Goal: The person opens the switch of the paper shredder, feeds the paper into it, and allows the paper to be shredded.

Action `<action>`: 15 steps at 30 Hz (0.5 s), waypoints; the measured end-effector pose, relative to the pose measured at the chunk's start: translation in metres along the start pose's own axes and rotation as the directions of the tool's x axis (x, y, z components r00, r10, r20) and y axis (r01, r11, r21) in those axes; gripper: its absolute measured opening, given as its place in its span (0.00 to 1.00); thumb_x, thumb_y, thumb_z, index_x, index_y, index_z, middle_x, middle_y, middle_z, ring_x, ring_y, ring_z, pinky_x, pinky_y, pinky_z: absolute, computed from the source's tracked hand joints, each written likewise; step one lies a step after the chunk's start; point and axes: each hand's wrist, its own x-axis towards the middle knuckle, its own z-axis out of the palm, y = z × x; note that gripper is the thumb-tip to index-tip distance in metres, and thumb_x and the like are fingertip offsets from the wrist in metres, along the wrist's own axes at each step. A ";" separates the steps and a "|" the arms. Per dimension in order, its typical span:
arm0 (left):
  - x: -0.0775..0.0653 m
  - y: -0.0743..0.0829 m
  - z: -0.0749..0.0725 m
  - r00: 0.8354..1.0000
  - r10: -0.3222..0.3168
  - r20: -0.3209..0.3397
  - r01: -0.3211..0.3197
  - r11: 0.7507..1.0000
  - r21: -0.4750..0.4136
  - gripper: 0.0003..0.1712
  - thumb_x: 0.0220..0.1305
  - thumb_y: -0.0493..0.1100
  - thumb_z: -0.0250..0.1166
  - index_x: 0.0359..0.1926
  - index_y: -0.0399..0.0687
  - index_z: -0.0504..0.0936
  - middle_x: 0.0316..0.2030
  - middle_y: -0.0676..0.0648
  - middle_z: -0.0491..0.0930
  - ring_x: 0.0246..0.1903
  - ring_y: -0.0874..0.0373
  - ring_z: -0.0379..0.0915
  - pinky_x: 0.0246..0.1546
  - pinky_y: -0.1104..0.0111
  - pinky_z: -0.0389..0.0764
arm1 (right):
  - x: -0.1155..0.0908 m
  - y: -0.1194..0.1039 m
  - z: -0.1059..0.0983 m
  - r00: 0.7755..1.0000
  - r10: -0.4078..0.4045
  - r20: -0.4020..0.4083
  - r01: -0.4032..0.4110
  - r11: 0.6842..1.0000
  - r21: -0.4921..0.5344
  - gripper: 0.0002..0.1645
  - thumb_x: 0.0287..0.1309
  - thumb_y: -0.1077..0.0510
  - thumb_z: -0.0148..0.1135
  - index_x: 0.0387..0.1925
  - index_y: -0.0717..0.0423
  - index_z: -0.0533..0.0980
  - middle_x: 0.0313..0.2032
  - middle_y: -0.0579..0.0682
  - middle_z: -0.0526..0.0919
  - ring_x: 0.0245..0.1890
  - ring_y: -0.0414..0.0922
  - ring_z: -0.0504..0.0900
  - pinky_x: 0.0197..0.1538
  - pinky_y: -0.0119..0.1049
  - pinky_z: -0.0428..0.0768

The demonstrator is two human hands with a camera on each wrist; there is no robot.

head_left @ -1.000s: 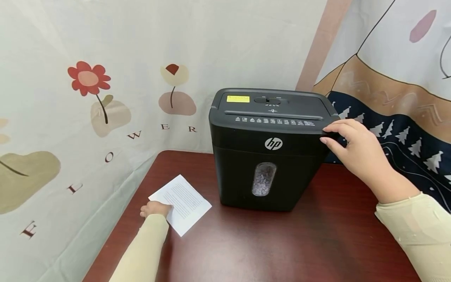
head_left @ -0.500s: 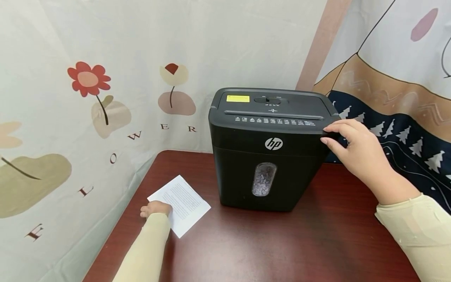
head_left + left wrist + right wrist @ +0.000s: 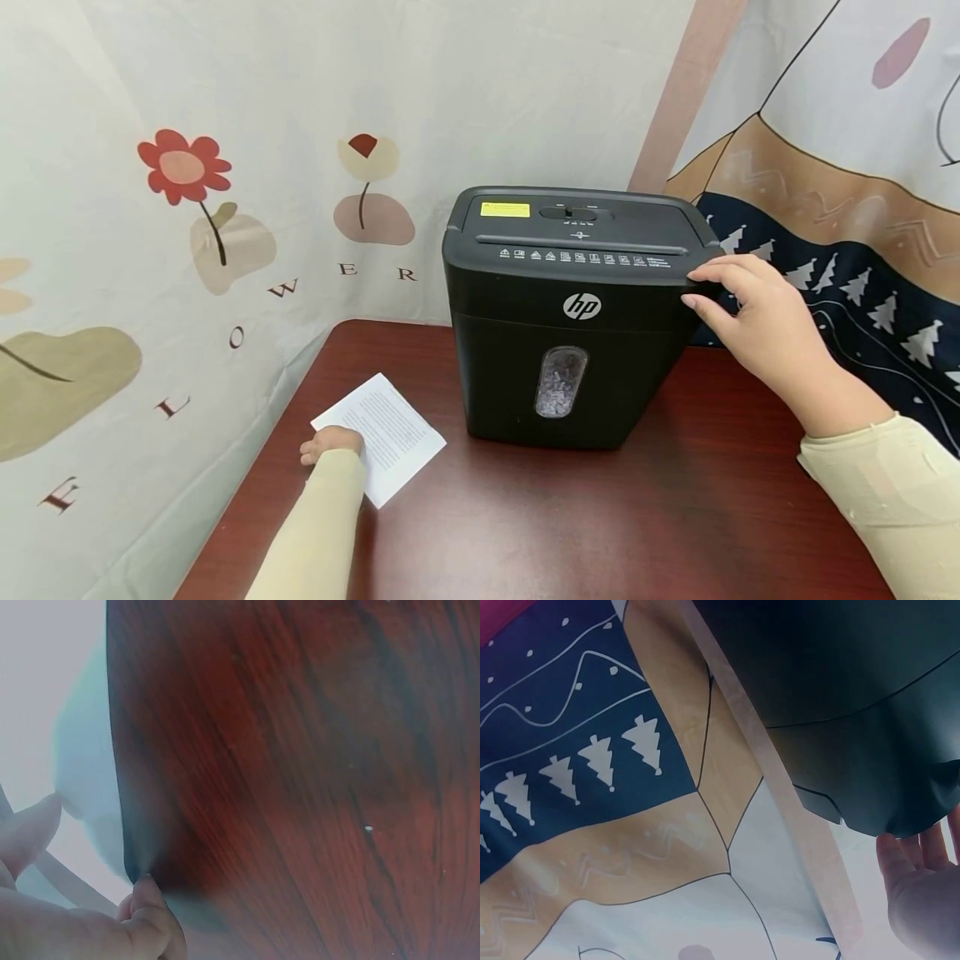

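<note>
A black HP paper shredder (image 3: 517, 367) stands upright on the table, with a yellow label on top and shreds behind its small front window. My right hand (image 3: 761, 312) grips its upper right front corner, thumb on the front and index finger at the top edge. In the right wrist view, several fingertips meet the shredder's edge (image 3: 855, 780). To the left lies a printed sheet of paper (image 3: 397, 437). My left hand (image 3: 336, 442) pinches its left side. In the left wrist view the thumb lies over the paper (image 3: 86, 757), with curled fingers at its edge.
The dark red wooden table (image 3: 540, 525) has its left edge close beside my left hand. Behind it hangs a pale cloth backdrop (image 3: 300, 100) with printed flowers and letters. A second cloth (image 3: 862, 233) with trees and hills hangs at the right, just behind my right hand.
The left hand and paper have shifted very slightly toward me, and the left forearm has swung a little to the right. The right hand and shredder have not moved.
</note>
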 end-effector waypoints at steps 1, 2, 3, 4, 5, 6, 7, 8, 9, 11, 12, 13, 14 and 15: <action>-0.001 0.000 0.000 1.000 -0.009 0.002 0.009 1.000 -0.019 0.26 0.52 0.34 0.53 0.45 0.10 0.70 0.45 0.19 0.66 0.51 0.31 0.58 0.51 0.45 0.62 | 0.000 0.000 0.000 1.000 -0.001 -0.002 0.001 1.000 0.000 0.17 0.52 0.68 0.69 0.46 0.64 0.79 0.47 0.61 0.78 0.51 0.58 0.73 0.54 0.58 0.71; -0.001 0.000 0.000 1.000 -0.017 0.003 0.017 0.999 -0.038 0.26 0.53 0.34 0.53 0.45 0.09 0.70 0.46 0.19 0.65 0.51 0.30 0.58 0.51 0.44 0.62 | 0.000 0.000 0.000 1.000 -0.002 -0.004 0.002 1.000 0.002 0.17 0.52 0.68 0.69 0.46 0.64 0.79 0.47 0.61 0.78 0.51 0.58 0.73 0.53 0.58 0.71; -0.002 0.001 0.001 1.000 -0.027 0.000 0.027 0.998 -0.057 0.26 0.53 0.34 0.52 0.46 0.09 0.69 0.46 0.19 0.64 0.52 0.30 0.57 0.52 0.43 0.63 | 0.000 0.000 0.000 1.000 -0.003 -0.005 0.003 1.000 0.003 0.17 0.52 0.68 0.69 0.46 0.64 0.79 0.47 0.61 0.78 0.51 0.58 0.73 0.53 0.58 0.71; -0.002 0.001 0.001 0.999 -0.033 -0.003 0.033 0.997 -0.066 0.27 0.53 0.34 0.53 0.47 0.09 0.69 0.47 0.19 0.64 0.52 0.30 0.57 0.52 0.43 0.63 | -0.001 0.000 0.000 1.000 -0.003 -0.005 0.003 1.000 0.003 0.17 0.52 0.68 0.69 0.46 0.64 0.79 0.47 0.61 0.78 0.51 0.58 0.73 0.53 0.58 0.71; -0.003 0.001 0.001 0.999 -0.040 -0.006 0.039 0.996 -0.074 0.27 0.53 0.34 0.53 0.47 0.09 0.69 0.47 0.19 0.64 0.52 0.30 0.57 0.52 0.43 0.63 | -0.001 0.000 0.000 1.000 -0.003 -0.006 0.003 1.000 0.003 0.17 0.52 0.68 0.69 0.46 0.64 0.79 0.47 0.61 0.78 0.51 0.58 0.73 0.53 0.58 0.71; -0.003 0.002 0.001 0.999 -0.049 -0.008 0.048 0.995 -0.084 0.27 0.54 0.34 0.53 0.48 0.09 0.68 0.48 0.19 0.63 0.52 0.30 0.58 0.52 0.42 0.63 | -0.001 -0.001 0.000 1.000 -0.003 -0.006 0.003 1.000 0.003 0.17 0.52 0.68 0.69 0.46 0.64 0.79 0.47 0.61 0.78 0.51 0.58 0.73 0.53 0.58 0.71; -0.004 0.002 0.002 0.998 -0.058 -0.010 0.056 0.994 -0.091 0.27 0.54 0.34 0.53 0.48 0.09 0.68 0.48 0.19 0.63 0.53 0.30 0.58 0.53 0.42 0.63 | -0.001 -0.001 0.000 1.000 -0.002 -0.006 0.002 1.000 0.001 0.17 0.52 0.68 0.69 0.46 0.64 0.79 0.47 0.61 0.78 0.51 0.58 0.73 0.53 0.58 0.71; -0.005 0.003 0.002 0.998 -0.065 -0.013 0.063 0.994 -0.093 0.27 0.54 0.34 0.53 0.49 0.09 0.68 0.48 0.19 0.63 0.53 0.30 0.58 0.53 0.42 0.63 | -0.001 -0.001 0.000 1.000 -0.001 -0.006 0.001 1.000 0.001 0.17 0.52 0.68 0.69 0.46 0.64 0.79 0.47 0.61 0.78 0.51 0.58 0.73 0.53 0.59 0.71; -0.005 0.004 0.002 0.998 -0.069 -0.013 0.068 0.994 -0.091 0.27 0.54 0.34 0.53 0.49 0.09 0.68 0.48 0.19 0.64 0.53 0.30 0.59 0.54 0.41 0.63 | -0.002 -0.001 0.000 1.000 -0.001 -0.005 0.001 1.000 0.000 0.17 0.52 0.68 0.69 0.46 0.64 0.79 0.47 0.61 0.78 0.51 0.58 0.73 0.53 0.59 0.71; -0.006 0.006 0.001 0.997 -0.076 -0.004 0.075 0.993 -0.093 0.28 0.54 0.34 0.53 0.50 0.09 0.67 0.49 0.19 0.64 0.53 0.29 0.60 0.54 0.41 0.65 | -0.002 -0.001 -0.001 1.000 -0.003 -0.011 0.003 1.000 -0.001 0.17 0.52 0.68 0.69 0.46 0.64 0.79 0.47 0.61 0.78 0.51 0.58 0.73 0.53 0.58 0.72; -0.007 0.007 0.001 0.997 -0.083 -0.003 0.083 0.992 -0.099 0.28 0.54 0.35 0.54 0.50 0.10 0.67 0.49 0.19 0.64 0.53 0.29 0.61 0.54 0.41 0.65 | -0.002 -0.001 -0.001 1.000 -0.005 -0.015 0.005 1.000 -0.002 0.17 0.52 0.68 0.69 0.46 0.64 0.79 0.47 0.61 0.78 0.51 0.57 0.73 0.53 0.58 0.72; -0.007 0.008 0.001 0.996 -0.088 -0.005 0.087 0.990 -0.108 0.29 0.54 0.35 0.54 0.51 0.10 0.67 0.49 0.19 0.64 0.53 0.29 0.62 0.54 0.41 0.66 | -0.002 -0.001 -0.001 1.000 -0.006 -0.018 0.006 1.000 -0.003 0.17 0.51 0.69 0.69 0.46 0.64 0.79 0.47 0.61 0.79 0.51 0.57 0.73 0.53 0.58 0.72; -0.008 0.009 0.000 0.996 -0.094 -0.004 0.093 0.989 -0.113 0.29 0.54 0.36 0.54 0.51 0.10 0.67 0.49 0.19 0.65 0.53 0.29 0.63 0.54 0.41 0.66 | -0.002 -0.001 -0.002 1.000 -0.007 -0.021 0.007 1.000 -0.003 0.18 0.51 0.69 0.69 0.46 0.64 0.79 0.47 0.61 0.79 0.51 0.57 0.73 0.53 0.58 0.72; -0.008 0.009 0.000 0.995 -0.104 -0.001 0.103 0.987 -0.124 0.30 0.54 0.36 0.53 0.52 0.11 0.67 0.50 0.19 0.65 0.53 0.29 0.63 0.54 0.41 0.67 | -0.001 -0.001 -0.002 1.000 -0.007 -0.023 0.007 1.000 -0.003 0.18 0.51 0.69 0.69 0.46 0.64 0.79 0.47 0.61 0.79 0.51 0.57 0.73 0.53 0.57 0.72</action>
